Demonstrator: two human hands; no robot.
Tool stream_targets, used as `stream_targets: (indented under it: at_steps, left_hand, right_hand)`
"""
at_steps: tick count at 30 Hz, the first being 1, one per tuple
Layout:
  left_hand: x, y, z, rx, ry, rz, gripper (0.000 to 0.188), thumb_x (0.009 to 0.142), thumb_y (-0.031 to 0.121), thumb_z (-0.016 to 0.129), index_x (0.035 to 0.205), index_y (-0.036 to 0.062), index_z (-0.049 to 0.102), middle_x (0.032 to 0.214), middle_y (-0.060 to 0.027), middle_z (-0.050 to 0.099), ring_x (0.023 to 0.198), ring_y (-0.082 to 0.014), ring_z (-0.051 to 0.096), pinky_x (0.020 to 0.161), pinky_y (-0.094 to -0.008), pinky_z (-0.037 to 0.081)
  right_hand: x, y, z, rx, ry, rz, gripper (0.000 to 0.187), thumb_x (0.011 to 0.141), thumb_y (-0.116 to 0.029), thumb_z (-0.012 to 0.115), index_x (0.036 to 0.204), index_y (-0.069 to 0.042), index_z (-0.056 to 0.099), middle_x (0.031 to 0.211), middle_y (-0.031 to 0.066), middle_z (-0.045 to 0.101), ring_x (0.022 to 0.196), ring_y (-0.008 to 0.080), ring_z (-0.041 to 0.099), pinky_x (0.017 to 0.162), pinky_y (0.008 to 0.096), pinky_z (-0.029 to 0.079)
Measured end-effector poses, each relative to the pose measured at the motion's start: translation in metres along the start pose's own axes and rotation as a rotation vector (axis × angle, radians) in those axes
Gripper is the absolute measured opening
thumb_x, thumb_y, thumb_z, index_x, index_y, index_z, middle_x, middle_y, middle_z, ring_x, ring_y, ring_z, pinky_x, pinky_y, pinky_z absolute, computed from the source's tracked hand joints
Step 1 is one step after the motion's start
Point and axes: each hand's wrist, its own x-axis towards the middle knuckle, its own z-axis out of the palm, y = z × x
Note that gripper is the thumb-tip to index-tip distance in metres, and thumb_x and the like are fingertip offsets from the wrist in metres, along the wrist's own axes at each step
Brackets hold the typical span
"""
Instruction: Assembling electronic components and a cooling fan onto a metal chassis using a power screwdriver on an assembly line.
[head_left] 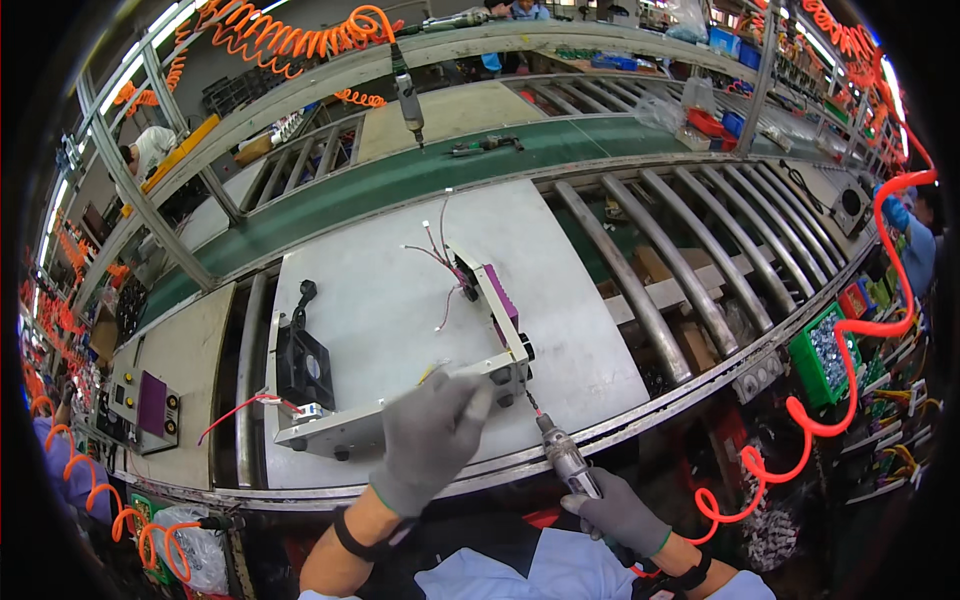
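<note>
In front of me, a metal chassis [350, 432] stands on a pale board, with a black fan [305, 365] at its left side and a purple panel [502, 298] at its right. Loose wires with white connectors [432, 250] rise from a part behind that panel. My left hand [435, 435], grey-gloved, is over the chassis's near wall with its fingers curled closed; what they hold, if anything, is hidden. An air screwdriver [565, 452] is gripped in my gloved right hand [622, 512]. Its bit points up toward the chassis's near right corner, beside the black knobs [528, 347].
Metal rollers [630, 270] run off to the right. At left sits another unit with a purple panel [150, 405]. A screwdriver [405, 95] hangs from an orange coiled hose over the green belt [350, 190]. A green bin of screws [822, 352] and a red coiled hose [790, 470] are at right.
</note>
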Motion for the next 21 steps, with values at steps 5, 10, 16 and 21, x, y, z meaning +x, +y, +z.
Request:
stream_targets:
  at_steps: [5,10,16,21]
  left_hand:
    - [0.048,-0.012,-0.007,0.279,-0.124,0.185,0.035,0.078,0.041,0.082,0.088,0.0073,0.075,0.064,-0.009,0.056,0.057,-0.0263,0.061,0.055,-0.038,0.05]
    - [0.061,-0.021,-0.002,0.371,-0.438,0.11,0.053,0.07,0.058,0.082,0.088,0.0086,0.077,0.069,-0.0081,0.059,0.062,-0.0255,0.064,0.058,-0.0379,0.051]
    - [0.08,-0.033,-0.003,0.281,-0.816,-0.075,0.043,0.078,0.045,0.079,0.09,0.0035,0.076,0.075,-0.0164,0.066,0.069,-0.031,0.067,0.066,-0.0409,0.052]
    - [0.083,-0.032,-0.007,0.004,-0.974,-0.282,0.034,0.082,0.028,0.069,0.091,-0.0045,0.071,0.068,-0.0166,0.066,0.064,-0.0259,0.062,0.064,-0.0384,0.05]
  right_hand:
    - [-0.001,-0.008,-0.001,-0.081,-0.004,0.031,0.041,0.088,-0.028,0.072,0.11,0.0,0.052,0.075,0.0046,0.058,0.056,0.009,0.056,0.049,0.0263,0.048]
    - [-0.003,-0.01,0.002,-0.057,-0.018,0.024,0.041,0.088,-0.029,0.072,0.109,0.0,0.053,0.075,0.0045,0.058,0.056,0.0088,0.056,0.049,0.0263,0.048]
    - [0.003,-0.005,0.006,-0.051,-0.015,0.013,0.041,0.089,-0.03,0.072,0.109,0.0,0.053,0.076,0.0048,0.058,0.056,0.0088,0.056,0.049,0.0261,0.048]
    - [0.003,-0.001,0.004,-0.029,-0.014,0.1,0.041,0.088,-0.03,0.073,0.109,-0.001,0.053,0.08,0.0052,0.059,0.056,0.0084,0.056,0.048,0.0261,0.048]
